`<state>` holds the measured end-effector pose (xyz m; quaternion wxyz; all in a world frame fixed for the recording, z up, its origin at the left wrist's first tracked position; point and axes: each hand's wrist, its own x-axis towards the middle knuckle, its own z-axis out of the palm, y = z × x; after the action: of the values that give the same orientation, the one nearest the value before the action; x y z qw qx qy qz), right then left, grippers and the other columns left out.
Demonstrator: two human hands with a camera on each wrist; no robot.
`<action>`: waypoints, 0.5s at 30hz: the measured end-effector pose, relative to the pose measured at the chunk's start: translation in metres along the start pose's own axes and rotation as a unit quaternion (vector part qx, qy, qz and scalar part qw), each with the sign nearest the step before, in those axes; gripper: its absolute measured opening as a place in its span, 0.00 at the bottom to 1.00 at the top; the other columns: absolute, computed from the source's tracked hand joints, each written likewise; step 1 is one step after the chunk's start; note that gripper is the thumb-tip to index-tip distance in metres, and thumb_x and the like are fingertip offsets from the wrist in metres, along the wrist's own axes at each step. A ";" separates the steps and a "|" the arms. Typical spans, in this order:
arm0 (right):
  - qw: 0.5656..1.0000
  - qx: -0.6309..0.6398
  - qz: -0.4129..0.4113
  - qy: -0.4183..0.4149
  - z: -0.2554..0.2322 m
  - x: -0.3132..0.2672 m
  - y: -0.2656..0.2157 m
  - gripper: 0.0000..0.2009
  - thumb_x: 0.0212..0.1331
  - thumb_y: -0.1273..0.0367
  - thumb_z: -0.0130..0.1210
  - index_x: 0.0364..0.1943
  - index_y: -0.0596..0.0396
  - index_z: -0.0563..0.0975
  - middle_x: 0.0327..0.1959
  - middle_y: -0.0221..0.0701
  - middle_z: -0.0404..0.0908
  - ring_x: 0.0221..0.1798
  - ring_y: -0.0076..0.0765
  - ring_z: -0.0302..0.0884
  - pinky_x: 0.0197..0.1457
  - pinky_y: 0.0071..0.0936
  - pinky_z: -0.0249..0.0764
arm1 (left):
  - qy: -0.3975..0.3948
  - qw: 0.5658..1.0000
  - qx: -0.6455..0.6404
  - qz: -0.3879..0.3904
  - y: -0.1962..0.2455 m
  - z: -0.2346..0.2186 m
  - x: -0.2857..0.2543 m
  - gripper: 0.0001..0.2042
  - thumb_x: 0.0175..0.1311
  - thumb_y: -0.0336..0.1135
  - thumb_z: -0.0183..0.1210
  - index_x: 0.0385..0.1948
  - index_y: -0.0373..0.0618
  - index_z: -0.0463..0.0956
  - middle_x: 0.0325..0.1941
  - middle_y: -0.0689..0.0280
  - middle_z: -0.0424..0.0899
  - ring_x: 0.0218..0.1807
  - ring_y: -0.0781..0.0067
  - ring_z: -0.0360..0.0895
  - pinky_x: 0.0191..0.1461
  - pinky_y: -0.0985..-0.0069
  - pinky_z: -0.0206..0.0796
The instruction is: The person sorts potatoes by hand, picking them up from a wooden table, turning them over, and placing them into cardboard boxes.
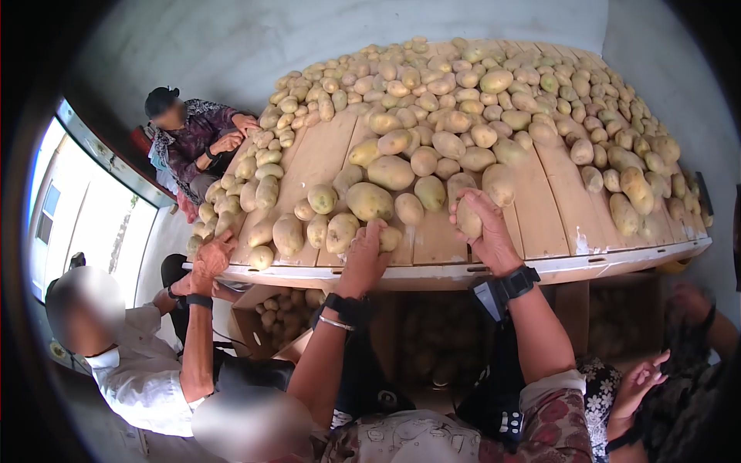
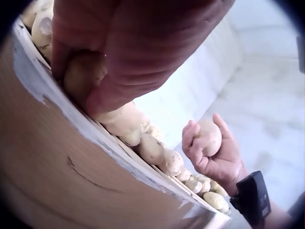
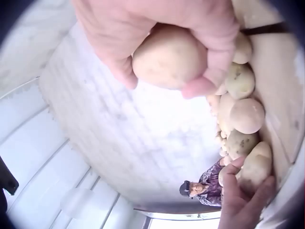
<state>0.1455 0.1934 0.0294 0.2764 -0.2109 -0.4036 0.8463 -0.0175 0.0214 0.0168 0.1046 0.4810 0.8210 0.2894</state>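
Potatoes cover much of a slanted wooden table [image 1: 540, 204]. At its front edge my left hand [image 1: 366, 261] grips a potato [image 2: 81, 78] low on the boards, the thumb on one side and the fingers on the other; the right wrist view shows this hand [image 3: 243, 210] too. My right hand [image 1: 494, 235] holds another potato [image 3: 169, 57], raised above the boards with fingers curled round it. Other potatoes [image 1: 369, 202] lie just beyond the left hand.
A white-painted rim [image 1: 432, 273] runs along the table's front. Below it stand boxes of potatoes [image 1: 287, 312]. A person in a cap [image 1: 185, 139] sits at the far left, another person in a light shirt [image 1: 147, 363] works at the near left, and someone's hand [image 1: 641, 378] shows at lower right.
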 end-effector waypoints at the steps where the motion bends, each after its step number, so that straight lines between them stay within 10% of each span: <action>1: 1.000 0.017 -0.008 -0.013 -0.003 0.001 0.000 0.12 0.59 0.57 0.49 0.40 0.47 0.73 0.32 0.27 0.77 0.33 0.26 0.75 0.32 0.24 0.71 | -0.002 1.000 0.003 0.002 -0.003 0.003 -0.001 0.26 0.46 0.23 0.57 0.51 0.43 0.60 0.49 0.48 0.69 0.54 0.46 0.65 0.56 0.62 0.58; 7: 0.983 0.178 0.032 -0.023 -0.006 0.008 0.004 0.13 0.55 0.58 0.48 0.36 0.51 0.74 0.32 0.32 0.77 0.31 0.32 0.74 0.35 0.30 0.71 | 0.007 0.975 -0.224 -0.003 -0.020 0.004 -0.013 0.18 0.59 0.33 0.55 0.50 0.44 0.62 0.42 0.59 0.73 0.40 0.61 0.74 0.45 0.70 0.67; 9: 0.979 0.198 0.035 -0.037 -0.005 0.011 0.012 0.13 0.56 0.58 0.47 0.36 0.51 0.74 0.32 0.32 0.77 0.32 0.34 0.74 0.36 0.32 0.72 | 0.009 0.816 -0.551 -0.173 0.006 -0.017 -0.023 0.16 0.62 0.43 0.51 0.48 0.50 0.67 0.37 0.63 0.75 0.36 0.68 0.74 0.40 0.69 0.68; 11: 0.976 0.206 0.041 -0.054 -0.004 0.010 0.013 0.13 0.56 0.58 0.47 0.36 0.51 0.74 0.32 0.33 0.77 0.33 0.36 0.75 0.37 0.33 0.72 | -0.020 0.742 -0.643 -0.187 0.004 -0.017 -0.027 0.17 0.63 0.54 0.44 0.42 0.53 0.70 0.26 0.66 0.73 0.28 0.74 0.71 0.32 0.73 0.64; 13: 0.985 0.167 0.035 -0.014 0.004 0.009 0.018 0.12 0.57 0.59 0.46 0.36 0.51 0.73 0.33 0.34 0.77 0.35 0.39 0.76 0.37 0.35 0.72 | -0.113 0.534 -0.818 -0.181 0.010 -0.022 -0.031 0.19 0.61 0.58 0.41 0.35 0.53 0.71 0.18 0.70 0.67 0.21 0.77 0.64 0.27 0.77 0.58; 15: 0.985 0.167 0.032 -0.033 0.003 0.012 0.024 0.11 0.57 0.60 0.46 0.36 0.51 0.74 0.34 0.34 0.77 0.36 0.40 0.76 0.37 0.36 0.72 | -0.077 0.556 -0.800 -0.212 0.024 -0.029 -0.032 0.20 0.60 0.60 0.39 0.30 0.54 0.69 0.15 0.72 0.62 0.18 0.79 0.59 0.25 0.80 0.53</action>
<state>0.1276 0.1870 0.0099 0.2670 -0.1468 -0.2580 0.9168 0.0038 -0.0077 0.0506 0.5677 0.0319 0.3191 0.7582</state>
